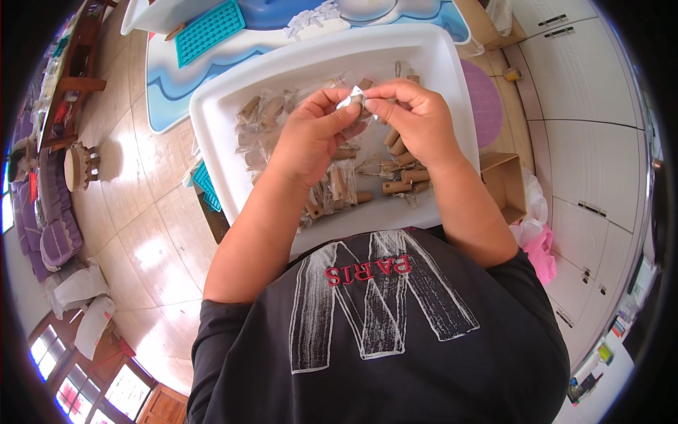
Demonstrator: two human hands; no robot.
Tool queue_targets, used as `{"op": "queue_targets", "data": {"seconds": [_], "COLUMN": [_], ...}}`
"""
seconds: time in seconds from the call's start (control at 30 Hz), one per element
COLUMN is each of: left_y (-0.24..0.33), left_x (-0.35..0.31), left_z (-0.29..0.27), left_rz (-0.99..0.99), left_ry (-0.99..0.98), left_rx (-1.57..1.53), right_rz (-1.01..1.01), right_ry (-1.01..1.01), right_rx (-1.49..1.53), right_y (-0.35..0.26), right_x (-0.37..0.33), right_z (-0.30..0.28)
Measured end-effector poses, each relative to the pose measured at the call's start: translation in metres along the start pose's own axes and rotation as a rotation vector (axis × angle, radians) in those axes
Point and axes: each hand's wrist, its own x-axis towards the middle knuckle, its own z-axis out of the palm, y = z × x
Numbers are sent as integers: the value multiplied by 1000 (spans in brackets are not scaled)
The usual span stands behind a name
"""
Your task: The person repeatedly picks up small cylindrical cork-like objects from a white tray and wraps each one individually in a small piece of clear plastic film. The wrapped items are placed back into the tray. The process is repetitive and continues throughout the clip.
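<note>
Above a large white plastic tub (462, 92), both hands meet at a small white piece (355, 93) with clear plastic around it. My left hand (314, 131) pinches its left side between thumb and fingers. My right hand (417, 113) pinches the other side, fingertips close to the left ones. Part of a brown cylinder seems to show behind the fingers, but they hide most of it. Below lie several brown cylinders: some are in clear plastic bags (339, 180) on the left, others are loose cylinders (395, 187) with thin cords on the right.
The tub rests on a blue-and-white table (166, 106). Beyond it are a teal gridded tray (210, 32) and a pile of white pieces (311, 18). A cardboard box (503, 187) and a purple round seat (484, 102) stand at right, a stool (81, 166) at left.
</note>
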Motion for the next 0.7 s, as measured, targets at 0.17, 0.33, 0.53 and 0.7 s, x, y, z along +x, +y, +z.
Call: {"op": "queue_targets", "data": {"seconds": [0.17,0.33,0.53,0.7], "left_y": [4,7,7,0], "left_x": [1,0,-2,-5], "left_z": [-1,-3,3,10], "left_rz": [-73,-83,115,86], "left_ry": [24,-5,126,136], "left_rx": [59,68,214,275], "right_rz": [20,7,-248,-475], "right_ry": [-46,-137,207,249], "right_rx": [-18,0,-234,-354], "right_y": [3,6,-4,2], "right_x": [1,2,3,2], "right_z": [-2,-5,-4,13]}}
